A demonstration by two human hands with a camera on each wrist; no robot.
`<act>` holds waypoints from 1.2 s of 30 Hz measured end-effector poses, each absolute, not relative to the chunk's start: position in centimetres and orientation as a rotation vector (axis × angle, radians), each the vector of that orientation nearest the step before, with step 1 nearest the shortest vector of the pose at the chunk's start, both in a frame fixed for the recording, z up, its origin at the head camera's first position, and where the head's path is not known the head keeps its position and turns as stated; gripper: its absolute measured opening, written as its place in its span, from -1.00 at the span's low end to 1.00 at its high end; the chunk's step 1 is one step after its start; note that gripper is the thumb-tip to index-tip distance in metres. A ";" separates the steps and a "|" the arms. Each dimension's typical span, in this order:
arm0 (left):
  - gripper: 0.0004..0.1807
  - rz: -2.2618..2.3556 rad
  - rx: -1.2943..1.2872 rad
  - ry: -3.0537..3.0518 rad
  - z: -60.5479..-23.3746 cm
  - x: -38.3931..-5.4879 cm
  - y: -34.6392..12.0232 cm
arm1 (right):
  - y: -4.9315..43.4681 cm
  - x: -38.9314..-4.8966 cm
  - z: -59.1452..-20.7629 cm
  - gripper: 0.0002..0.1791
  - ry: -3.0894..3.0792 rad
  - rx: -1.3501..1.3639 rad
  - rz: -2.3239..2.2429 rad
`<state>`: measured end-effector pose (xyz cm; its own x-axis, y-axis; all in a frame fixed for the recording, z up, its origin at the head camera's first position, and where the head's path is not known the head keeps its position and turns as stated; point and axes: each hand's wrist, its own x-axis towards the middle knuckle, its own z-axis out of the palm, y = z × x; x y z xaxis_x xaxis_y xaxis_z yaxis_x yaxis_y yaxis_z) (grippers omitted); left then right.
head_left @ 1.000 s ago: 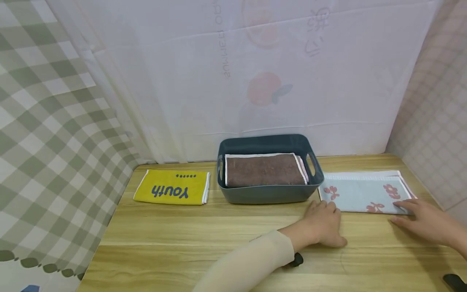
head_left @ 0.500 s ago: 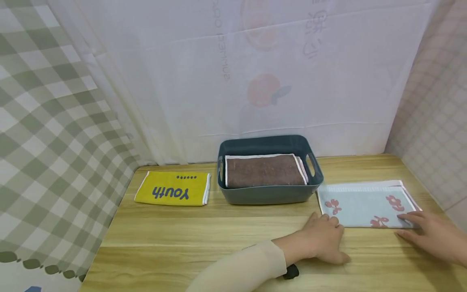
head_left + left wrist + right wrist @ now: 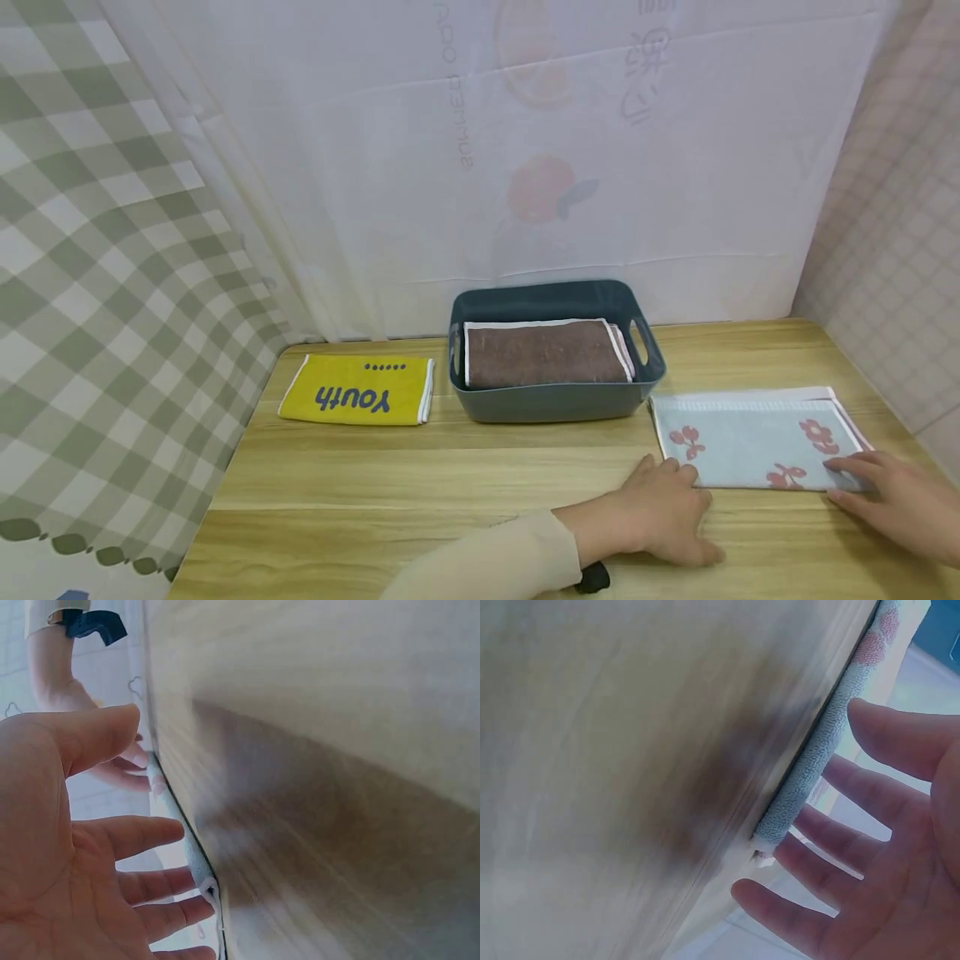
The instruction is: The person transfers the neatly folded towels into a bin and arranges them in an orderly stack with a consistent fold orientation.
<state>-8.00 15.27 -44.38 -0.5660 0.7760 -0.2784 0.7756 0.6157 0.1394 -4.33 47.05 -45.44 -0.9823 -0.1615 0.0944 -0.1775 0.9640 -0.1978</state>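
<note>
A folded light blue towel with pink flowers and white edges lies flat on the wooden table, right of the basket. On its near left corner rest the fingertips of my left hand, thumb spread away. My right hand touches the near right corner with its fingers extended. From the left wrist, the towel's folded edge appears beside the outstretched fingers of the left hand. In the right wrist view the right hand has its fingers against the towel's end, the thumb apart from them.
A dark teal basket with handle holes stands at the back centre, holding a folded brown towel. To its left lies a folded yellow towel marked "Youth". White cloth hangs behind the table; green checked cloth hangs at left.
Both hands have slid the light blue towel across the table toward the near edge. The basket, brown towel and yellow towel have stayed in place.
</note>
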 end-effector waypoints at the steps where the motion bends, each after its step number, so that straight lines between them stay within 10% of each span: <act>1: -0.41 0.002 1.259 2.529 -44.4 -7.9 15.2 | 47.0 -4.2 -45.5 -0.58 -3.040 0.256 0.319; 19: -0.34 -0.049 1.291 2.531 -44.2 -6.4 14.0 | 45.5 -2.2 -45.9 -0.45 -3.050 0.236 0.198; 26: -0.61 0.090 1.302 2.634 -43.8 -7.6 14.4 | 45.1 -2.8 -45.6 -0.52 -2.946 0.207 0.283; 36: -0.71 0.241 0.936 2.982 -43.8 -9.2 15.7 | 46.2 -5.4 -45.3 -0.17 -2.876 0.092 0.472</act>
